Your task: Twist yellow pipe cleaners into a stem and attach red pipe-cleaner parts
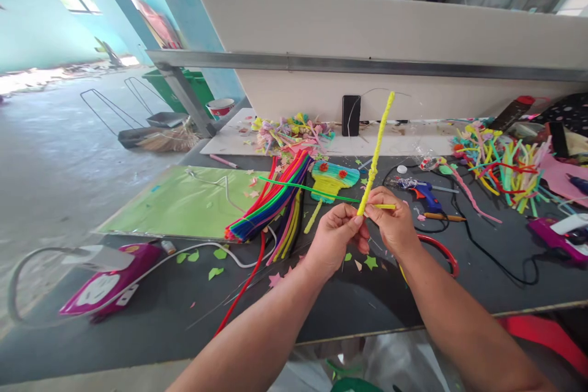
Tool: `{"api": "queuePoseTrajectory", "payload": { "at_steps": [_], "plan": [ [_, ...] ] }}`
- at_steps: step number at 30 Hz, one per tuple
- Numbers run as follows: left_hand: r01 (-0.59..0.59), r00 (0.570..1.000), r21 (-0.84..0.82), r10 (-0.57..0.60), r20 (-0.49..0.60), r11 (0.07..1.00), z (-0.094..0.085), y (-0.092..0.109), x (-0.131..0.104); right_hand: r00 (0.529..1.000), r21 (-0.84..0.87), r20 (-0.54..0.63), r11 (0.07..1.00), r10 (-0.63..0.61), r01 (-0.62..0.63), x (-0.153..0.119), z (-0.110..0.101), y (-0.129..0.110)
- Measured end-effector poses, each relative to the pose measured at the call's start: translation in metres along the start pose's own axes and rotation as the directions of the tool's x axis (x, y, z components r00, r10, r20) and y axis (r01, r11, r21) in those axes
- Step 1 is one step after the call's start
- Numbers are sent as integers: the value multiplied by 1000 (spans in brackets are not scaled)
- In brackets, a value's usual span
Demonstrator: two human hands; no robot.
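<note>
My left hand (337, 236) pinches the lower end of an upright stem wrapped in fuzzy yellow pipe cleaner (379, 147), thickened partway up. Against its base, my right hand (392, 220) is closed, fingertips touching the stem. A long green pipe cleaner (307, 187) runs from the left to this grip. Beside the right fingers pokes a short yellow end (384, 206); whether it joins the green strand is hidden. Behind the hands lies a blue-and-yellow pipe-cleaner piece (334, 180) with red flowers. To the left is a bundle of coloured pipe cleaners (275, 211).
A green sheet in plastic (169, 202) lies left, near a purple power strip (114, 278). At right are a blue glue gun (425, 193), red-handled scissors (445, 251) and a pipe-cleaner pile (500, 165). A phone (351, 115) leans on the back board; cables cross the table.
</note>
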State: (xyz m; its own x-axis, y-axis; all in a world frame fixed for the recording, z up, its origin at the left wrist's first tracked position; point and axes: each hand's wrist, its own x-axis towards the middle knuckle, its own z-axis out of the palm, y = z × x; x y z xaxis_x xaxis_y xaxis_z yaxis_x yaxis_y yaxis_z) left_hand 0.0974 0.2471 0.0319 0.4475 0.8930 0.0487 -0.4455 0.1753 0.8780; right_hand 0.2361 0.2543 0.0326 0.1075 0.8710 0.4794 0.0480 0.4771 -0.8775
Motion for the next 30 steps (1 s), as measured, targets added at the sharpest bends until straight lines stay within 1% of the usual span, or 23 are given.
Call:
{"api": "queuePoseTrajectory", "payload": {
  "at_steps": [5,8,11,13,15,17,20,22,24,26,30],
  "plan": [
    [-31,999,39,33,-34,999,0,0,0,998,56,35,997,57,-59,0,1,0],
    [-61,995,87,67,-68,994,-1,-1,0,999,25,36,999,33,-34,0,3,1],
    [-91,985,206,119,-127,974,0,-6,0,1000,-87,-6,996,-22,21,-2,4,4],
    [-109,968,311,172,-182,944,0,-10,0,999,-149,-28,988,-42,37,-3,5,6],
    [-114,958,362,199,-205,925,2,-12,-1,999,-129,-42,991,-32,26,-3,5,8],
    [-99,974,311,156,-163,945,5,-9,-2,999,-14,-54,1000,5,-6,-2,3,9],
    [-32,999,121,34,-13,992,8,1,-4,997,164,-32,984,77,-71,1,0,7],
    [29,997,11,-30,76,1000,8,8,-4,995,204,8,974,103,-102,3,-2,4],
    [85,988,-53,-77,132,995,7,12,-4,993,206,44,971,111,-118,3,-3,1],
    [114,983,-75,-101,156,991,4,13,-3,992,204,58,972,111,-120,3,-3,-1],
    [105,987,-71,-95,128,992,0,11,-1,995,163,68,983,77,-87,2,-1,-2]
  ]
}}
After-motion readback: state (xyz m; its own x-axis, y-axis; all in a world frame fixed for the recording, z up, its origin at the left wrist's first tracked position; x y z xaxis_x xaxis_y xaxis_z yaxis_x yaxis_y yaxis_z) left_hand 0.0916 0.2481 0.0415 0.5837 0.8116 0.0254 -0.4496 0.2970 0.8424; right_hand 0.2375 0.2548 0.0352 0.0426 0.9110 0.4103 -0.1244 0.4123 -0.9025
